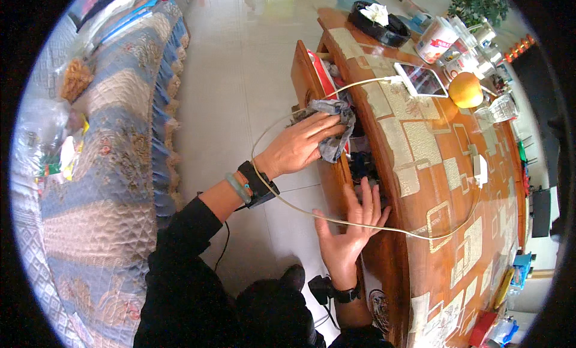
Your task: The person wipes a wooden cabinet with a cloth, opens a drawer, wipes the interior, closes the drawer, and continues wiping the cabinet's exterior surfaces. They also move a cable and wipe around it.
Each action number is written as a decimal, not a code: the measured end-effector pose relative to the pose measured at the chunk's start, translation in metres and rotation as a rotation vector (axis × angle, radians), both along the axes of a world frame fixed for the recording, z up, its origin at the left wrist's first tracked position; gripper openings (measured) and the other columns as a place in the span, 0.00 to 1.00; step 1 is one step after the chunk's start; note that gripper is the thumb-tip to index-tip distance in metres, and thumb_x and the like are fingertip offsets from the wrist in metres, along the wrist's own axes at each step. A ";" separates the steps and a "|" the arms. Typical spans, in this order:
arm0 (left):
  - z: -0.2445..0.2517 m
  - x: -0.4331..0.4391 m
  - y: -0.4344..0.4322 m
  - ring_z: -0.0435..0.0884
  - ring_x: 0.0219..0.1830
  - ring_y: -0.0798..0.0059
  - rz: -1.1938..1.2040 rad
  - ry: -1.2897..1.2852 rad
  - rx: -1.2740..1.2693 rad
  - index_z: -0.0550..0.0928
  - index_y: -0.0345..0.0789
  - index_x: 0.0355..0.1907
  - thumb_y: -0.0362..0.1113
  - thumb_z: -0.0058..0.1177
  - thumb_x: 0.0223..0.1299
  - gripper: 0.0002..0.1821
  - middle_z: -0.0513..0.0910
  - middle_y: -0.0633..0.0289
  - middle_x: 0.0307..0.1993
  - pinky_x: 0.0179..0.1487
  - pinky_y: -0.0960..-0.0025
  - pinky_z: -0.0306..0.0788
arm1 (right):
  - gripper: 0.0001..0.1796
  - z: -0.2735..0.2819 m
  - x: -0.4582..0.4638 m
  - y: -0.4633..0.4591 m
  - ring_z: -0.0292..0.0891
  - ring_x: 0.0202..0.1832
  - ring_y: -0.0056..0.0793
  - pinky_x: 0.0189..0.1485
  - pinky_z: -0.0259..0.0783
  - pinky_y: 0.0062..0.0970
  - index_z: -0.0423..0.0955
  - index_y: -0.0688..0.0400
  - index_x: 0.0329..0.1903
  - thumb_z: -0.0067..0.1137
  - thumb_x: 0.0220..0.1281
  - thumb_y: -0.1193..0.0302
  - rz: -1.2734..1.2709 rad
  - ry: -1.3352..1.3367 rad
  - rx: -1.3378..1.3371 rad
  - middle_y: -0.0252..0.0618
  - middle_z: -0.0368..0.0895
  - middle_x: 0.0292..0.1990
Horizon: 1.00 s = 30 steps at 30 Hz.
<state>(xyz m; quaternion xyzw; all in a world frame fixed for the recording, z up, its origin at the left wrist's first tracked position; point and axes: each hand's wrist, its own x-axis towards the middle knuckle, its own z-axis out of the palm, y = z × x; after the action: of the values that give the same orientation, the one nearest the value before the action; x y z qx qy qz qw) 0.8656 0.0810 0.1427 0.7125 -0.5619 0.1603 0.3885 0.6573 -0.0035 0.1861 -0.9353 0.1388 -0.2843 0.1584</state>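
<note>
My left hand (pixel 301 143) grips a crumpled grey cloth (pixel 335 145) against the front board of a pulled-out wooden drawer (pixel 302 73). Fingers spread and holding nothing, my right hand (pixel 351 228) is over the drawer's near part. Inside the drawer are a red and white item (pixel 320 71) and dark things (pixel 362 165) that I cannot make out. A pale charging cable (pixel 288 201) loops across my left wrist and passes by my right hand. It runs between a white phone (pixel 421 80) and a white charger (pixel 480 170) on the wooden coffee table (pixel 418 204).
The table also bears a black round tray (pixel 378 26) with crumpled tissue, an orange fruit (pixel 465 90), and several cups (pixel 435 41). To the left stands a sofa with a quilted cover (pixel 103 168), with plastic bags (pixel 40 127) on it. Tiled floor (pixel 225 77) lies between.
</note>
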 end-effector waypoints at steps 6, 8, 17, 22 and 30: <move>0.009 0.004 0.002 0.65 0.68 0.54 0.046 0.056 0.066 0.71 0.33 0.62 0.22 0.52 0.49 0.32 0.66 0.54 0.66 0.70 0.58 0.63 | 0.34 0.024 0.012 0.011 0.67 0.59 0.42 0.60 0.60 0.53 0.74 0.54 0.59 0.73 0.48 0.58 0.202 -0.106 0.091 0.41 0.75 0.58; 0.006 0.005 0.001 0.64 0.68 0.54 0.042 0.030 0.071 0.71 0.34 0.62 0.22 0.52 0.50 0.32 0.66 0.54 0.66 0.70 0.58 0.63 | 0.31 0.022 0.019 0.016 0.73 0.53 0.39 0.55 0.68 0.44 0.74 0.56 0.59 0.71 0.51 0.64 0.329 -0.110 0.498 0.42 0.78 0.55; -0.006 0.014 -0.003 0.62 0.70 0.52 -0.004 0.008 -0.012 0.70 0.34 0.64 0.26 0.51 0.54 0.30 0.65 0.51 0.67 0.72 0.57 0.60 | 0.15 0.030 0.032 0.028 0.74 0.59 0.48 0.62 0.73 0.42 0.75 0.66 0.51 0.49 0.73 0.67 0.885 -0.389 1.420 0.59 0.74 0.58; -0.002 0.035 -0.005 0.60 0.71 0.51 0.107 0.103 -0.017 0.68 0.28 0.64 0.28 0.43 0.61 0.26 0.60 0.48 0.70 0.74 0.56 0.56 | 0.15 0.051 0.028 0.009 0.70 0.63 0.52 0.67 0.67 0.43 0.73 0.65 0.53 0.47 0.74 0.68 0.757 -0.699 1.276 0.58 0.70 0.63; 0.006 0.122 -0.021 0.62 0.69 0.47 0.283 0.164 0.005 0.67 0.23 0.63 0.33 0.42 0.65 0.25 0.62 0.41 0.68 0.73 0.58 0.57 | 0.16 0.062 0.021 -0.008 0.76 0.57 0.45 0.64 0.71 0.36 0.72 0.66 0.53 0.45 0.76 0.67 0.554 -0.866 1.291 0.58 0.76 0.56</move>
<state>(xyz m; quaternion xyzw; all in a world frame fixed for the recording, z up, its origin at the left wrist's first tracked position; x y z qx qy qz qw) 0.9881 0.0599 0.1487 0.7963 -0.4226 0.1531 0.4048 0.6778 -0.0120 0.2477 -0.4684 -0.0341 -0.4345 0.7685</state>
